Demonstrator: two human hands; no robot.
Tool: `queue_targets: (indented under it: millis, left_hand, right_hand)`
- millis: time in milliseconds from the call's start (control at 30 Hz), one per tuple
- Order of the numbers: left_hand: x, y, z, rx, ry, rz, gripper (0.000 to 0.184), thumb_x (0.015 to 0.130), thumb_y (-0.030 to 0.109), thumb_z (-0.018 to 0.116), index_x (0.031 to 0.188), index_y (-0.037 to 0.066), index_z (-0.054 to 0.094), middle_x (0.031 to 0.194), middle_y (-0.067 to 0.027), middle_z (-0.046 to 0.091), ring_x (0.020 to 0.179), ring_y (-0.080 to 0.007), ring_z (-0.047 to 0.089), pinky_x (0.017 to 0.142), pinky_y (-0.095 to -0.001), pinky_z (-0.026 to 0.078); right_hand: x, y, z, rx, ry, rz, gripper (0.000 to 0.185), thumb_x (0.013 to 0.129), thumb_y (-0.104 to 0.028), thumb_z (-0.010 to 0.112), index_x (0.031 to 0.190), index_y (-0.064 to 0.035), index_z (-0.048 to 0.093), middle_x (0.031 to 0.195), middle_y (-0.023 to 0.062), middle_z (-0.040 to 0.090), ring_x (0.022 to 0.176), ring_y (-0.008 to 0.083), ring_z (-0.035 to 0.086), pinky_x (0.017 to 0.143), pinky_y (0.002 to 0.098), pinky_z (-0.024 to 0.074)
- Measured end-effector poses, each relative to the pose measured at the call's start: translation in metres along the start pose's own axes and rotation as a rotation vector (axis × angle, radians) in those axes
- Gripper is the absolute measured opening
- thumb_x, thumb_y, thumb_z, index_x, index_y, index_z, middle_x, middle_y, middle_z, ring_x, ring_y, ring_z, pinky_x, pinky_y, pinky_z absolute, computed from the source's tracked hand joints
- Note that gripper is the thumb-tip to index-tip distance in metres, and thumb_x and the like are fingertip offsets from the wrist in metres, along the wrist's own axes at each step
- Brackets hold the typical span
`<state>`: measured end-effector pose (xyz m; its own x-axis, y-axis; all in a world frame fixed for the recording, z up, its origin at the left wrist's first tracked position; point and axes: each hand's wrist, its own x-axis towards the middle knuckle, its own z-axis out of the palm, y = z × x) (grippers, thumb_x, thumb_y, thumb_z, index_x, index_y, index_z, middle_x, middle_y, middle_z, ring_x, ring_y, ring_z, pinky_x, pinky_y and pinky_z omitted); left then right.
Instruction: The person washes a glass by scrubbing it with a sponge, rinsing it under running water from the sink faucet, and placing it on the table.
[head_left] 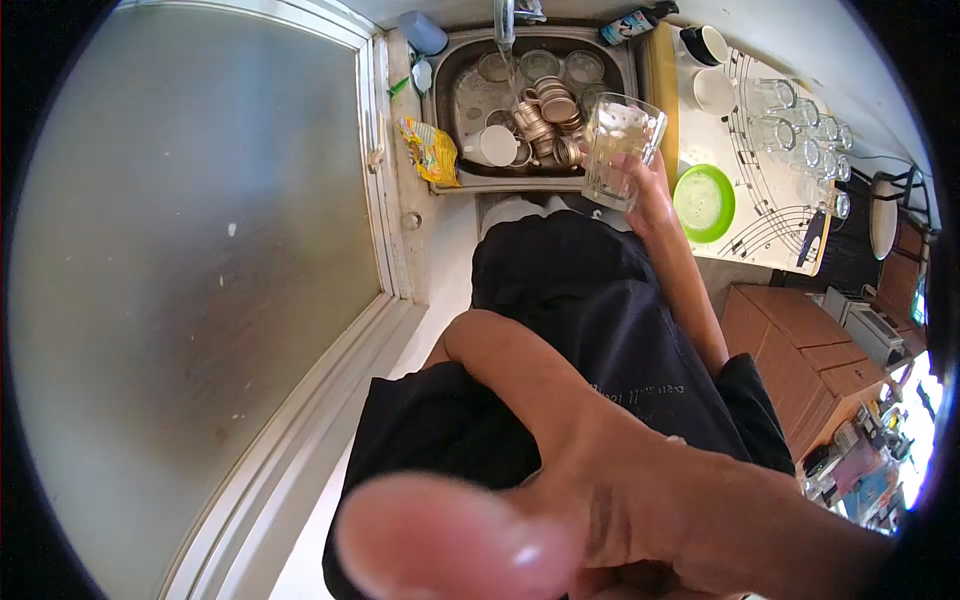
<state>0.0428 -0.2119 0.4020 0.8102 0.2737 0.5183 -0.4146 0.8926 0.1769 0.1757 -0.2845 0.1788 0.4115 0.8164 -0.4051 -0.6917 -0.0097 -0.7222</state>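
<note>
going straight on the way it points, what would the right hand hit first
The right hand, led by the large clear glass vessel it holds, would probably meet the clear round glassware at the far right of the grey metal sink, though depth is unclear and it might pass above.

A clear, foam-flecked glass mug (pixel 615 145) tilts in the right hand (pixel 648 195), beside the sink (pixel 530 184).

One held glass (pixel 610 148), one green bowl (pixel 705 237) and one sink (pixel 530 184) show.
</note>
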Motion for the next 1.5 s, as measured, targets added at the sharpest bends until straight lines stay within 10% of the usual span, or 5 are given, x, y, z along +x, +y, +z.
queue_targets:
  millis: [1500]
  left_hand:
    - [-0.004,-0.008,-0.005,0.169,-0.367,0.124,0.072,0.081,0.070,0.062,0.083,-0.003,0.064,0.054,-0.0007,0.050,0.038,-0.0164,0.044,0.042,-0.0261,0.041]
  right_hand:
    - [0.000,0.007,-0.008,0.041,0.000,0.016,0.063,0.075,-0.006,0.068,0.132,0.0028,0.042,0.113,0.0188,0.063,0.102,0.0300,0.066,0.088,0.0412,0.0547]
